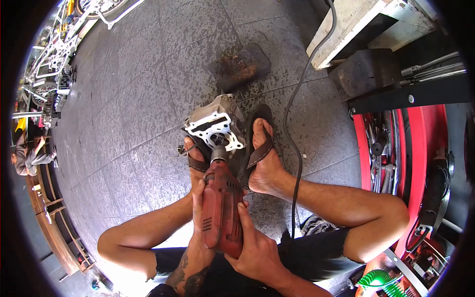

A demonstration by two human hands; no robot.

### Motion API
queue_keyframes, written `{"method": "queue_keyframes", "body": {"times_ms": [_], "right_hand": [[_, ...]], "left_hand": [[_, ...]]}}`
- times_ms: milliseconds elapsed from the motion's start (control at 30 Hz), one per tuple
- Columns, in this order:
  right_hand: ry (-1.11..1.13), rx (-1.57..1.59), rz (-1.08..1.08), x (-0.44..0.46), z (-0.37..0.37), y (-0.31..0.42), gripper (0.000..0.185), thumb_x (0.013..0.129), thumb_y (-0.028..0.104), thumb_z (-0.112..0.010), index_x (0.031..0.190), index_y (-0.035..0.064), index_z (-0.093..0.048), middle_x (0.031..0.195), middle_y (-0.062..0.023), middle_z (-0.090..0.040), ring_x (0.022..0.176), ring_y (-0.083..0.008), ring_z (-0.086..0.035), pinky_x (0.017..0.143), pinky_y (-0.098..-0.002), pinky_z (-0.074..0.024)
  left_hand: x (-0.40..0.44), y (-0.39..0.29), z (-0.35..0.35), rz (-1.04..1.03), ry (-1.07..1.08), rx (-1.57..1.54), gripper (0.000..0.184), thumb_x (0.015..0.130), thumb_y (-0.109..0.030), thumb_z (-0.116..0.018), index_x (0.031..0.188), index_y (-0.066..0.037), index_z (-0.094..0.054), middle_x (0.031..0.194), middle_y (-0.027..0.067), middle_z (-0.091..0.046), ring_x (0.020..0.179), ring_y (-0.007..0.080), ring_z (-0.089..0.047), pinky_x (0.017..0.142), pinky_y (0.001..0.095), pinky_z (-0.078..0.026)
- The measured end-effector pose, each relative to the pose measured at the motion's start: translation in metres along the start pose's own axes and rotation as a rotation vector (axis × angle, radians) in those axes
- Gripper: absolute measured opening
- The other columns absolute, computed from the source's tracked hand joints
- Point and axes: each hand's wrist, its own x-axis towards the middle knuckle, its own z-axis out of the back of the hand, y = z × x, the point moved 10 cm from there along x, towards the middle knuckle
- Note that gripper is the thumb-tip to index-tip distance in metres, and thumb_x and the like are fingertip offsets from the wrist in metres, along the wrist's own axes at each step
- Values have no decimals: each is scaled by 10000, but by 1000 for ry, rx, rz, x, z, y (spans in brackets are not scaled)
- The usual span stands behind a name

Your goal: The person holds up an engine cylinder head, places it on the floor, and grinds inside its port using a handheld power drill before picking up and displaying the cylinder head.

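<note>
Left hand: closed around the drill's left side.
Right hand: gripping its right side, toward the rear.
Red drill: chuck at the engine part's round opening.
Engine part: on tiled floor, between sandalled feet.
Dark block: beyond, brown debris on top.
Black cable: right of the feet.

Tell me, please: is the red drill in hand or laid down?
In hand: the left hand and right hand both grip the red drill.

a long-bodied red power drill lies in the grip; just beyond, a grey, holed metal engine part.
</note>
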Motion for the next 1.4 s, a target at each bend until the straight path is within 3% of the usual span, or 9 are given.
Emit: {"method": "queue_keyframes", "body": {"times_ms": [100,233,300,367,567,867,1000,1067,1400], "right_hand": [[22,-26,-15,-3,-1,0,1018,632,149,-793,1434,-59,-201,1020,-271,-636,854,-382,-675,723,-402,-554],[5,-24,12,-1,1,1,1028,628,147,-797,1435,-60,-194,1164,-303,-573,859,-388,-673,723,-403,-557],[-6,-28,37,0,2,4,1032,629,146,-796,1436,-62,-188,1220,-315,-541,864,-390,-672,724,-402,-558],[-4,-35,35,-2,0,1,1038,630,148,-796,1438,-64,-180,1308,-323,-473,882,-389,-670,733,-396,-561],[8,-46,39,-6,1,3,1032,637,150,-794,1434,-74,-178,1323,-327,-459,897,-387,-669,742,-393,-561],[-6,-42,72,-4,1,3,1025,650,157,-787,1434,-70,-167,1315,-335,-460,878,-387,-672,726,-398,-563],[75,-38,-13,3,-7,-4,1028,650,159,-788,1438,-63,-166,1311,-336,-463,873,-391,-672,725,-402,-562],[-33,-36,91,-1,4,8,1033,650,161,-790,1442,-55,-164,1262,-336,-503,863,-399,-670,721,-409,-560],[-35,-45,59,1,4,8,1015,649,149,-786,1437,-54,-179,1098,-309,-600,850,-395,-672,724,-408,-555]], "left_hand": [[-2,6,1,-12,15,-51,847,803,-727,-487,1226,6,-472,1064,216,-590,871,323,-638,715,418,-578],[0,1,4,-22,1,-36,832,807,-716,-490,1219,6,-476,1055,206,-595,865,320,-639,705,413,-580],[1,2,5,-28,35,21,928,797,-731,-454,1251,78,-415,1107,213,-529,921,337,-581,797,423,-549],[3,2,7,-44,44,33,933,792,-732,-464,1254,78,-412,1109,212,-527,921,336,-582,797,423,-550],[-1,4,4,-20,36,21,956,778,-748,-476,1258,75,-406,1119,209,-522,947,337,-582,808,427,-553],[4,2,17,-26,-28,78,957,773,-751,-462,1253,75,-412,1125,214,-524,944,351,-591,791,443,-555],[8,2,11,17,45,0,941,769,-748,-465,1219,78,-436,1098,216,-536,910,349,-600,782,432,-554],[8,1,7,15,50,-17,937,771,-749,-460,1209,79,-443,1090,216,-541,897,345,-604,780,425,-555],[3,-1,2,-13,52,20,918,796,-746,-419,1214,72,-440,1074,204,-538,902,335,-592,777,428,-549]]}}
